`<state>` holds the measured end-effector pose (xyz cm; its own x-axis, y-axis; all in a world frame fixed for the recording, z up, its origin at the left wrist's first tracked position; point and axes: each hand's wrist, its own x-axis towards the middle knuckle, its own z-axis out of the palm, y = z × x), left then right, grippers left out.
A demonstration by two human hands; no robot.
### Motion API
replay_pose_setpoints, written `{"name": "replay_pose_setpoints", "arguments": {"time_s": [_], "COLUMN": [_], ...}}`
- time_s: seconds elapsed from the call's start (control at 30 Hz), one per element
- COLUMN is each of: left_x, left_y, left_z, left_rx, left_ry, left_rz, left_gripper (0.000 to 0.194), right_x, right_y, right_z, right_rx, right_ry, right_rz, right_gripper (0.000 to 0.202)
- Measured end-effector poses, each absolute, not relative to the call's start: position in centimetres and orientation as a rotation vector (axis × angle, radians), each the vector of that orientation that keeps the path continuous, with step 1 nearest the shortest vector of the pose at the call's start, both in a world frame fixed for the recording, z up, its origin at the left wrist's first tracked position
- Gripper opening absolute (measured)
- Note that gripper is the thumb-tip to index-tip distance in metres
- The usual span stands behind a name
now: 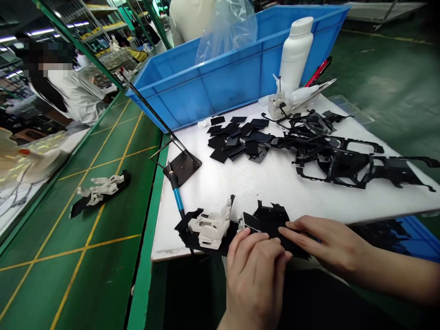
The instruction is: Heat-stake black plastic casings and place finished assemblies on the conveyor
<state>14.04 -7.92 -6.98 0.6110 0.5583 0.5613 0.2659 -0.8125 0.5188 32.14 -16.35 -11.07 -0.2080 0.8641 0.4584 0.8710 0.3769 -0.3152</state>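
A black plastic part (270, 224) with a white bracket (212, 228) on its left end lies at the front edge of the white work surface. My left hand (256, 270) curls its fingers over the part's near edge, closed on it. The thumb side is partly hidden. A small black flat piece (251, 222) sits by the left fingertips, on top of the part. My right hand (326, 243) rests its stretched fingers on the part's right end, its thumb out of sight. A soldering iron (178, 197) with a blue grip leans in its stand (185, 167) behind the bracket.
Loose black flat pieces (237, 137) and black plastic frames (343, 160) lie behind my hands. A blue crate (220, 75), a white bottle (296, 55) and a small glass bottle (279, 106) stand farther back. Another assembly (99, 192) lies on the green belt (113, 247). A person (65, 91) is at left.
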Motion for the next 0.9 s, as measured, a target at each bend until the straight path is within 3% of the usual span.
{"name": "replay_pose_setpoints", "arguments": {"time_s": [0.37,0.7,0.9], "left_x": [13.8,13.6,14.5], "left_y": [-8.6,-8.0,-7.7], "left_z": [-7.4,-6.1,-5.4], "left_rx": [2.477,2.589,2.56], "left_ry": [0.673,0.617,0.653], "left_rz": [0.985,0.954,0.99], "left_gripper": [0.02,0.023,0.02], "right_x": [32.0,34.3,33.8], "right_y": [-16.0,-15.6,-16.9], "right_z": [-12.2,-8.7,-10.7], "right_rx": [-1.449,-1.39,-1.422], "right_ry": [-2.037,-2.038,-1.948], "right_rz": [-0.076,0.435,0.442], "right_gripper": [0.031,0.032,0.033]}}
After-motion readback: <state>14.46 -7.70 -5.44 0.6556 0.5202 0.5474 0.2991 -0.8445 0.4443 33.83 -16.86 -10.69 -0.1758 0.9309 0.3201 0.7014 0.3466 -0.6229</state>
